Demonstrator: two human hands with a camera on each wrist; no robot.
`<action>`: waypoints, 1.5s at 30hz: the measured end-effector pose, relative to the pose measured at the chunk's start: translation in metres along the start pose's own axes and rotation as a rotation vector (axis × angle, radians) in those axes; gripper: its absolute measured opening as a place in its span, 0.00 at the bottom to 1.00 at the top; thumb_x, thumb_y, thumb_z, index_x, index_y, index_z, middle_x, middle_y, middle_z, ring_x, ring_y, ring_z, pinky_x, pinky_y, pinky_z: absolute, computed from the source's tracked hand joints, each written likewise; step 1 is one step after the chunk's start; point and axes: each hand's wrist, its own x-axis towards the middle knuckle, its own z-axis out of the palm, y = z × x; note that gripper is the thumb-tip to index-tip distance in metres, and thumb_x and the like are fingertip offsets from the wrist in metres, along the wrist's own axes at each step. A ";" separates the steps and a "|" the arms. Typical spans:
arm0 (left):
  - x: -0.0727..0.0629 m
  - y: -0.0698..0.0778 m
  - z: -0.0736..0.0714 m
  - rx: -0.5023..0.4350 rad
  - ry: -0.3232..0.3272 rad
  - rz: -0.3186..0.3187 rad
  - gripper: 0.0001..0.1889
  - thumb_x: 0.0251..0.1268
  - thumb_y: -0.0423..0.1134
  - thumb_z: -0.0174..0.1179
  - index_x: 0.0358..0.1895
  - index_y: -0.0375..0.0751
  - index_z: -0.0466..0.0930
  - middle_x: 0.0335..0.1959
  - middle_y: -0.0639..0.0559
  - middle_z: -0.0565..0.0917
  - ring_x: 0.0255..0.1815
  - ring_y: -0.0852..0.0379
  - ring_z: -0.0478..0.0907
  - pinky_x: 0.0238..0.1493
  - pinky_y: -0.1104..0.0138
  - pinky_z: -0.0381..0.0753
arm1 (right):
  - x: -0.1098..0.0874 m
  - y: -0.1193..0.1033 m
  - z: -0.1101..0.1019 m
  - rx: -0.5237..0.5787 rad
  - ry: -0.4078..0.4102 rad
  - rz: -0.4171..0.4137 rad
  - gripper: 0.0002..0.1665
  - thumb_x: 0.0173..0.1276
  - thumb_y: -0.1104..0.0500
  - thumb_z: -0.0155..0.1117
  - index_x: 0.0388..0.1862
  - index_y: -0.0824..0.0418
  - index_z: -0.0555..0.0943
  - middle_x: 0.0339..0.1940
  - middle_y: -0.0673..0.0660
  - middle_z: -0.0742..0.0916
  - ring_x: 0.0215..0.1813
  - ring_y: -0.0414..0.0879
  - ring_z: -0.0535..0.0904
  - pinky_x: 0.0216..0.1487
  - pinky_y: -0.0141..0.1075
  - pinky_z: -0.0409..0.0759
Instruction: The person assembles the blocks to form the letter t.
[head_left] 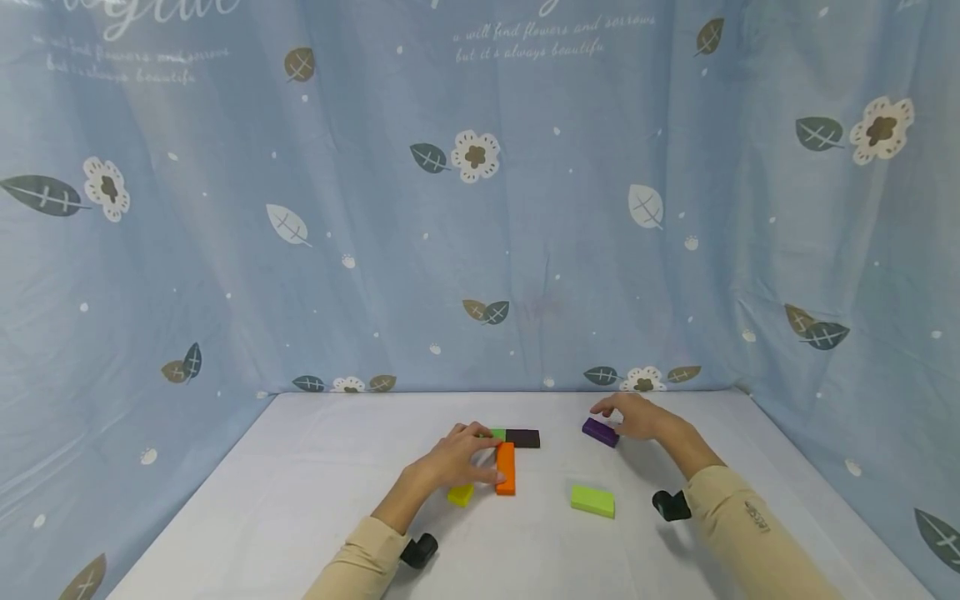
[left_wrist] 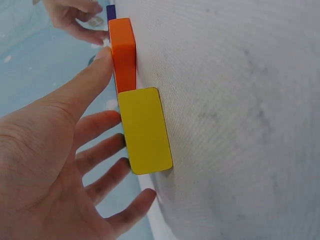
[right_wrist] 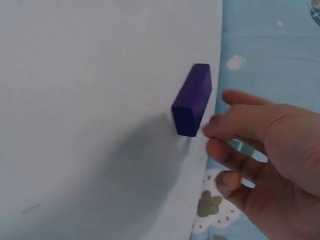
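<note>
My left hand (head_left: 456, 460) lies over the left side of the upright-pointing orange block (head_left: 506, 469). Its thumb tip is right at that block's edge, while the other fingers stretch loosely toward the far end. Beneath this hand a yellow block (left_wrist: 146, 131) is partly covered in the head view. A green block (head_left: 498, 433) shows just past the fingertips, end to end with a black block (head_left: 522, 438). Over to the right, my right hand (head_left: 636, 417) hovers with loosely bent fingers beside a purple block (right_wrist: 192, 100); the right wrist view shows a gap between them.
A lime-green block (head_left: 592, 502) lies by itself nearer the front, between the two arms. All the blocks rest on a white-covered table (head_left: 315, 467). A blue patterned curtain (head_left: 375, 317) rises along the back and both sides. Black wrist-worn devices (head_left: 671, 505) hang under the sleeves.
</note>
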 end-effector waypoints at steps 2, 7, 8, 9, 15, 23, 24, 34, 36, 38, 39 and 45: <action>0.000 0.000 0.000 0.003 0.000 0.000 0.36 0.58 0.63 0.65 0.67 0.49 0.74 0.67 0.50 0.73 0.64 0.47 0.68 0.64 0.48 0.73 | -0.001 -0.001 -0.002 0.004 -0.041 0.003 0.33 0.54 0.78 0.63 0.61 0.63 0.79 0.59 0.64 0.82 0.62 0.63 0.76 0.58 0.55 0.79; 0.001 -0.001 0.000 0.002 -0.002 0.002 0.36 0.58 0.63 0.65 0.67 0.49 0.74 0.66 0.50 0.73 0.64 0.47 0.68 0.64 0.48 0.73 | -0.001 -0.003 0.000 0.010 -0.093 0.014 0.41 0.49 0.79 0.67 0.65 0.59 0.76 0.64 0.65 0.76 0.60 0.62 0.76 0.55 0.52 0.81; 0.001 -0.001 0.000 0.001 -0.003 0.001 0.36 0.58 0.63 0.64 0.67 0.49 0.74 0.66 0.51 0.73 0.64 0.47 0.68 0.64 0.48 0.73 | 0.000 -0.003 0.002 0.011 -0.092 0.012 0.42 0.49 0.80 0.66 0.65 0.59 0.75 0.65 0.65 0.76 0.60 0.61 0.76 0.55 0.52 0.81; 0.000 -0.001 0.000 -0.002 -0.003 0.001 0.36 0.58 0.63 0.64 0.67 0.49 0.74 0.66 0.51 0.73 0.64 0.47 0.67 0.64 0.48 0.73 | 0.001 -0.002 0.002 0.006 -0.092 0.003 0.43 0.49 0.81 0.65 0.66 0.59 0.75 0.65 0.65 0.75 0.61 0.62 0.76 0.56 0.52 0.81; 0.000 0.000 0.000 -0.013 -0.005 -0.007 0.36 0.58 0.63 0.65 0.67 0.49 0.74 0.66 0.51 0.72 0.65 0.46 0.67 0.64 0.47 0.73 | 0.008 0.000 0.006 -0.002 -0.106 -0.028 0.45 0.48 0.84 0.61 0.67 0.58 0.74 0.66 0.66 0.74 0.62 0.65 0.76 0.58 0.54 0.80; 0.000 -0.001 0.000 -0.011 -0.008 -0.007 0.36 0.58 0.63 0.65 0.67 0.49 0.74 0.67 0.51 0.72 0.65 0.47 0.67 0.65 0.47 0.73 | 0.010 0.002 0.010 0.046 -0.103 -0.006 0.41 0.48 0.78 0.70 0.64 0.58 0.78 0.63 0.63 0.76 0.50 0.52 0.78 0.48 0.43 0.82; 0.000 -0.001 0.000 -0.010 -0.008 -0.006 0.36 0.58 0.63 0.65 0.67 0.49 0.74 0.67 0.51 0.72 0.65 0.47 0.67 0.65 0.47 0.73 | 0.010 0.001 0.010 0.051 -0.104 -0.002 0.41 0.48 0.78 0.70 0.64 0.58 0.78 0.64 0.63 0.76 0.50 0.52 0.78 0.47 0.43 0.82; 0.001 -0.002 0.000 0.002 -0.001 0.002 0.36 0.58 0.63 0.64 0.66 0.49 0.75 0.66 0.51 0.73 0.65 0.46 0.67 0.65 0.47 0.72 | 0.008 -0.006 0.008 0.053 -0.101 0.020 0.39 0.50 0.74 0.72 0.63 0.58 0.78 0.62 0.62 0.77 0.47 0.51 0.78 0.48 0.44 0.82; 0.001 -0.002 0.000 0.001 -0.002 0.000 0.36 0.58 0.63 0.64 0.66 0.49 0.75 0.66 0.51 0.73 0.65 0.46 0.67 0.65 0.47 0.72 | 0.008 -0.006 0.007 0.055 -0.100 0.021 0.37 0.51 0.73 0.72 0.63 0.59 0.78 0.61 0.62 0.78 0.47 0.51 0.78 0.47 0.44 0.83; 0.001 -0.002 0.000 0.000 -0.004 -0.001 0.35 0.58 0.63 0.64 0.66 0.49 0.75 0.66 0.51 0.73 0.65 0.46 0.67 0.65 0.47 0.72 | 0.007 -0.007 0.007 0.056 -0.100 0.019 0.37 0.51 0.73 0.73 0.63 0.60 0.78 0.61 0.62 0.78 0.46 0.51 0.78 0.46 0.43 0.83; 0.001 -0.002 0.000 -0.001 -0.005 -0.002 0.36 0.58 0.63 0.64 0.67 0.49 0.75 0.66 0.51 0.73 0.66 0.46 0.67 0.65 0.47 0.72 | 0.007 -0.007 0.006 0.057 -0.099 0.015 0.37 0.51 0.72 0.73 0.63 0.61 0.78 0.60 0.63 0.78 0.46 0.51 0.78 0.46 0.43 0.83; 0.001 -0.001 0.000 -0.006 -0.008 -0.003 0.36 0.58 0.63 0.64 0.67 0.49 0.75 0.66 0.51 0.72 0.66 0.46 0.66 0.65 0.47 0.72 | 0.006 -0.006 0.006 0.054 -0.105 0.018 0.36 0.52 0.71 0.73 0.63 0.61 0.77 0.60 0.63 0.77 0.44 0.50 0.79 0.45 0.41 0.83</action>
